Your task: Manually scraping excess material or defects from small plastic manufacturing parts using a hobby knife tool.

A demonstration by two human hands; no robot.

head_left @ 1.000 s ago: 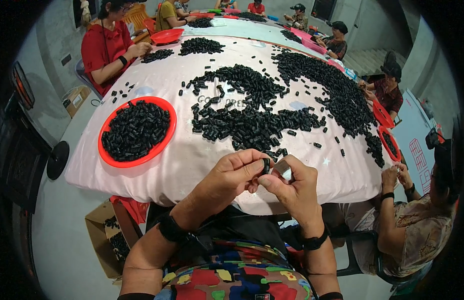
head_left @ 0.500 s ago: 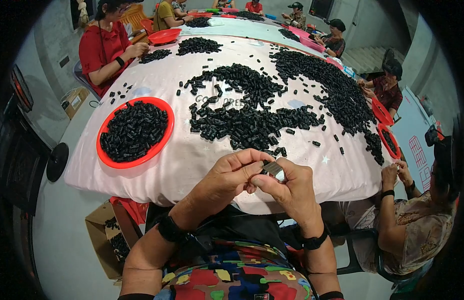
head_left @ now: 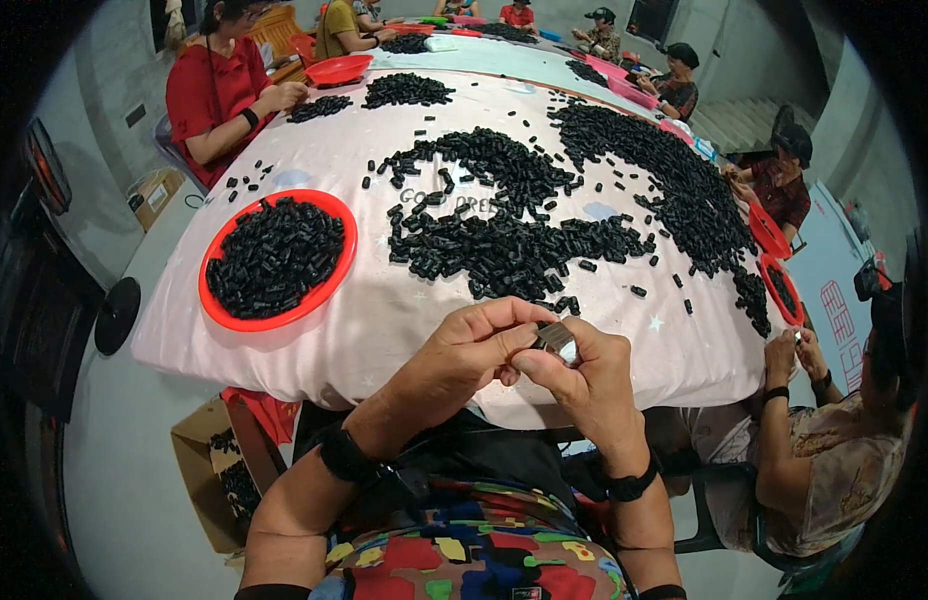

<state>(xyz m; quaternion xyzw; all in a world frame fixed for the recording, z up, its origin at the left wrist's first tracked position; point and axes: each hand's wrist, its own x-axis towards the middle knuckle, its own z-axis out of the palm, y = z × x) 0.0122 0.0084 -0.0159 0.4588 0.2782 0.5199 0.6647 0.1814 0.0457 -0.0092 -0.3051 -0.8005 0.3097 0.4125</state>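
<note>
Silvery small part [head_left: 557, 338] pinched between left hand [head_left: 471, 350] and right hand [head_left: 584, 380]; red tray [head_left: 276, 259] left.

Glossy red plastic tray [head_left: 216, 310], matt black pieces [head_left: 504, 250], smooth cloth [head_left: 384, 320]

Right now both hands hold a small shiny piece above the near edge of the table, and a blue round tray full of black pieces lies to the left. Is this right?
Not quite: the round tray is red, not blue, as the head view shows. The rest holds: left hand and right hand hold the small shiny piece together above the table's near edge.
</note>
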